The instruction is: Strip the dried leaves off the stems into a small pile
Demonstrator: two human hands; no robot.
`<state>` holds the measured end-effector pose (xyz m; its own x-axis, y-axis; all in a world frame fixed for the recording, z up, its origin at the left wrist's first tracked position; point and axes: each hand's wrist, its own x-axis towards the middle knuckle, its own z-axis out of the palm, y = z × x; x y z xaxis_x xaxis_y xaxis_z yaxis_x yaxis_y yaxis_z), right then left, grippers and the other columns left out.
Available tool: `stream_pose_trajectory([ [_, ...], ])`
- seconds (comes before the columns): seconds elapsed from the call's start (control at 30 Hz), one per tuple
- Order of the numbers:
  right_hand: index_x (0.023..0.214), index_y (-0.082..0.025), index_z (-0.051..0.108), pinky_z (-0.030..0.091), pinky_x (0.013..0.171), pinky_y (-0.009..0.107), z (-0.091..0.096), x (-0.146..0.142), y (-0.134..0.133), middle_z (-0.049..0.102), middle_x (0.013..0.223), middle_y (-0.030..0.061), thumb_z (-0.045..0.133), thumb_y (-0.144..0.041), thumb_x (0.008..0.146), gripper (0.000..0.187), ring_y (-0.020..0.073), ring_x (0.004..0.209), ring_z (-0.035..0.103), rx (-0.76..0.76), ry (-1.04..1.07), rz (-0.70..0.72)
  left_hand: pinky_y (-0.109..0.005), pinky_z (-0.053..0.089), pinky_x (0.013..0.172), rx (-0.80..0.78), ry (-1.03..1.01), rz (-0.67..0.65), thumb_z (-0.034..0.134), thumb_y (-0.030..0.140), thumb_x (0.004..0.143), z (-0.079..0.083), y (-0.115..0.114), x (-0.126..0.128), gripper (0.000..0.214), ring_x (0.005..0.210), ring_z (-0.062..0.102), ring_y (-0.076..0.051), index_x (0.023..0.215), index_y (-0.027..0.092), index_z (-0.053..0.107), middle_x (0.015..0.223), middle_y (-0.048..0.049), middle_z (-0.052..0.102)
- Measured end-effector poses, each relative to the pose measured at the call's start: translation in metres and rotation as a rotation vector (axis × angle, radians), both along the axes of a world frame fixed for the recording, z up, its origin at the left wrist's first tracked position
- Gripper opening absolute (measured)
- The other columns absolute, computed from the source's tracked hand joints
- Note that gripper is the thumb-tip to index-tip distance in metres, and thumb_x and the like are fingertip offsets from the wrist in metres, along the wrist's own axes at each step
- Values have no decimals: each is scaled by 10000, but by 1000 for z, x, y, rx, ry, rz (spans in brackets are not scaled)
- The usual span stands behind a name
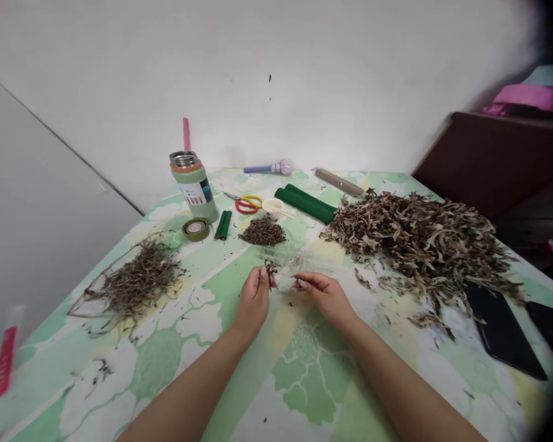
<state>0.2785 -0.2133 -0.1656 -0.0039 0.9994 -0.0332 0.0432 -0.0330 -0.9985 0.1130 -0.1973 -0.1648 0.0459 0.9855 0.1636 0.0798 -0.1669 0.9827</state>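
Note:
My left hand point(253, 299) rests on the green and white table cover point(304, 374), its fingers pinched on a small dried plant sprig point(271, 272). Just to its right, my right hand point(325, 293) lies on the table with fingers curled, fingertips pinched near a tiny piece I cannot make out. A small dark heap of picked bits point(262, 232) sits just beyond both hands. To the right spreads a large pile of dried leaves and pods point(419, 236). On the left a heap of thin dried stems point(136, 282) lies on clear plastic.
At the back stand a green flask point(193, 184), a tape roll point(196, 229), green sticks point(223, 224), red-and-yellow scissors point(247, 203), a small white spoon point(274, 206), green rolls point(306, 202) and a purple brush point(271, 167). Two dark phones point(502, 331) lie near the right edge. A brown cabinet point(498, 153) stands beyond.

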Motion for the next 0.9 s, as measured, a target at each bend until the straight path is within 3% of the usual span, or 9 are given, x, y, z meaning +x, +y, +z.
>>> stream_pose_trajectory([
  [0.17, 900, -193, 701, 464, 859, 358, -7, 9, 7, 709, 917, 60, 604, -325, 728, 238, 189, 868, 633, 66, -115, -113, -241, 354, 653, -24, 39, -11, 348, 477, 901, 1, 0, -1, 359, 663, 445, -126, 721, 186, 457, 684, 6, 464],
  [0.3, 964, -183, 684, 440, 898, 378, -10, 23, 15, 675, 998, 83, 536, -278, 791, 248, 205, 943, 599, 225, -365, -295, -238, 352, 646, -48, 47, -38, 379, 486, 889, 0, 0, -2, 355, 662, 451, -125, 729, 185, 479, 683, 7, 480],
  [0.4, 1000, -187, 675, 384, 961, 422, -11, 29, 16, 638, 1090, 95, 515, -232, 811, 252, 231, 1047, 539, 360, -571, -322, -238, 355, 642, -48, 60, -73, 373, 483, 892, 0, 0, -1, 365, 661, 462, -123, 715, 182, 479, 676, 5, 487],
  [0.5, 973, -213, 675, 373, 950, 434, -7, 23, 11, 640, 1063, 85, 503, -214, 838, 219, 237, 1034, 521, 480, -672, -266, -236, 356, 641, -43, 67, -74, 362, 482, 897, 2, -1, 0, 375, 652, 461, -118, 703, 180, 472, 665, 8, 484],
  [0.6, 960, -216, 660, 407, 885, 390, 0, 10, 2, 654, 960, 76, 474, -212, 873, 205, 217, 949, 539, 537, -643, -130, -234, 359, 643, -39, 65, -86, 358, 491, 894, 5, -1, 0, 384, 651, 459, -116, 700, 179, 472, 664, 10, 483],
  [0.73, 941, -200, 625, 425, 825, 333, 5, -6, -9, 634, 929, 73, 427, -272, 910, 214, 192, 912, 551, 439, -506, 31, -233, 357, 634, -40, 65, -165, 363, 511, 884, 5, -4, 2, 402, 639, 450, -117, 679, 180, 459, 646, 14, 466],
  [0.9, 944, -194, 534, 432, 653, 267, 1, -11, -10, 602, 798, 25, 473, -384, 881, 209, 148, 715, 559, 233, -300, 112, -237, 348, 612, -86, 76, -314, 404, 519, 864, -2, -4, 4, 392, 626, 435, -118, 674, 180, 452, 632, 20, 447],
])
